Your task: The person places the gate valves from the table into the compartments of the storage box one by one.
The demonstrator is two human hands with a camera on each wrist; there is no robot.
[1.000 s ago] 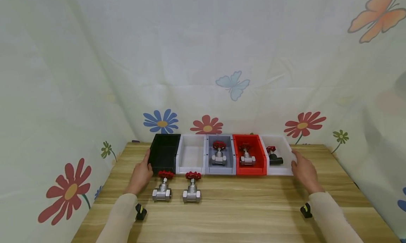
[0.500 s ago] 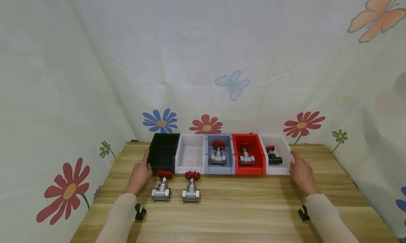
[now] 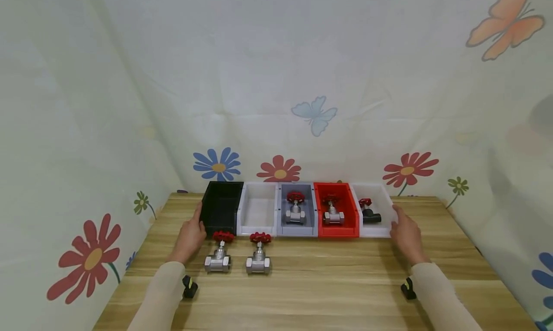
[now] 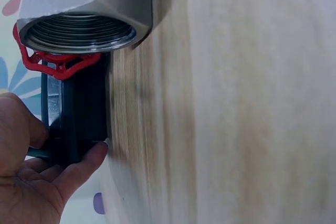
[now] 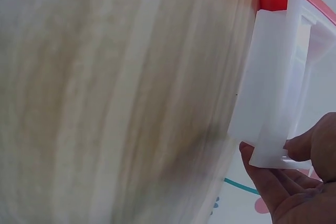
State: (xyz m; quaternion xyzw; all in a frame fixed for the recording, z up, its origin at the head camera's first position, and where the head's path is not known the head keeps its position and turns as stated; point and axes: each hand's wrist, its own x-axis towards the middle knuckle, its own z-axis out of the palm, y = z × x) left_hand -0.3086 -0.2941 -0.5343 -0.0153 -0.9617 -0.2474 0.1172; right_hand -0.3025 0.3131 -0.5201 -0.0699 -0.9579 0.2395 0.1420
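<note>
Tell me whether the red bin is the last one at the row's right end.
No, a white bin, gripped by the right hand, stands to the right of the red bin.

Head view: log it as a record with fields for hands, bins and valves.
Left hand: grips black bin
Right hand: grips outer white bin
Between them, left to right: inner white bin, gray bin, red bin
Gray bin contents: metal valve
Red bin contents: metal valve
Outer white bin contents: black valve, red handwheel
In front, on table: left valve, right valve
</note>
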